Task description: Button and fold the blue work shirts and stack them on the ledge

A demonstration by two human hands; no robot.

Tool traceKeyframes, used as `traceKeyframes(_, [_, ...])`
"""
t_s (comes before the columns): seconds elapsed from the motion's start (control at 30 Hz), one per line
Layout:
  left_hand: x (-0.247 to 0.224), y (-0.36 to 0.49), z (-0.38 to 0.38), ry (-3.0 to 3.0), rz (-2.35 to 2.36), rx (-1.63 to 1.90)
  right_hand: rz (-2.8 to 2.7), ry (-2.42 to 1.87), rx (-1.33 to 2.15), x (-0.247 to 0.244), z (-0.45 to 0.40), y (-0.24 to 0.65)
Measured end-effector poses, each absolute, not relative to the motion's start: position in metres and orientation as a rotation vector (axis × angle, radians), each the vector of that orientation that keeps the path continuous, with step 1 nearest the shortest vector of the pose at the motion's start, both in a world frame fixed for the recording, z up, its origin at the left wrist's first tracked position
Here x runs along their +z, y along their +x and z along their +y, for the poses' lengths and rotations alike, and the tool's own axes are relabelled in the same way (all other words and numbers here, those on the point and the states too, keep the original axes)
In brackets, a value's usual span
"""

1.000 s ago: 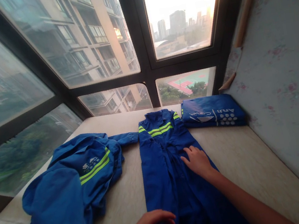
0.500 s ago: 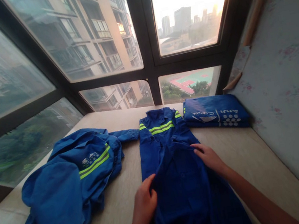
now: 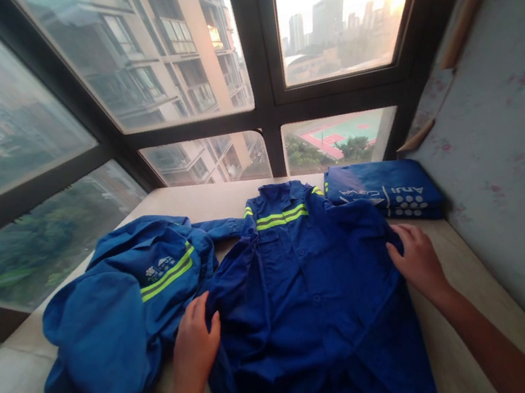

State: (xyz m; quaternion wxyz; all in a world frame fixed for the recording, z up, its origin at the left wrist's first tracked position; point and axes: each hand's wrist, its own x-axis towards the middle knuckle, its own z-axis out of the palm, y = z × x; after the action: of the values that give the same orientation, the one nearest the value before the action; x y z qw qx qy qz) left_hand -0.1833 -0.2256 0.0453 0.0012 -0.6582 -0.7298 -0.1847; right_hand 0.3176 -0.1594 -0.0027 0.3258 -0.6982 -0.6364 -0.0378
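Observation:
A dark blue work jacket (image 3: 303, 284) with yellow-green stripes across its chest lies front up, its collar toward the window. Its sleeves are spread out to both sides. My left hand (image 3: 198, 333) pinches the cloth at the jacket's left edge between thumb and fingers. At the right edge, my right hand (image 3: 415, 257) grips the fabric of the other sleeve. To the left, a crumpled blue jacket (image 3: 99, 340) with similar stripes and a small logo lies close to my left hand. Behind my right hand sits a folded blue garment (image 3: 377, 186) with white lettering.
All the garments rest on a pale stone sill (image 3: 473, 295). Dark window frames (image 3: 190, 130) border its left and far sides. A flowered wall (image 3: 518, 178) rises along the right, with peeling paper near the window corner.
My hands have moved apart, left hand leftward and right hand rightward and slightly up. The sleeves that lay over the jacket's front are now drawn outward, uncovering its buttons. The view has shifted slightly.

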Motion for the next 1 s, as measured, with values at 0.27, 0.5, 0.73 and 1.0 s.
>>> traceKeyframes(0.27, [0.050, -0.078, -0.287, -2.676, -2.077, -0.445, -2.058, -1.537, 0.167, 0.031, -0.249, 0.209])
traceKeyframes(0.5, [0.001, -0.047, -0.321, -2.731, -1.949, -0.272, -2.335, -1.408, 0.421, -0.002, -0.309, 0.166])
traceKeyframes(0.73, [-0.005, -0.064, -0.285, -2.660, -1.977, -0.359, -2.304, -1.312, 0.507, -0.022, -0.261, 0.180])
traceKeyframes(1.0, [0.004, -0.075, -0.228, -2.586, -2.011, -0.379, -2.254, -1.266, 0.539, -0.009, -0.190, 0.213])
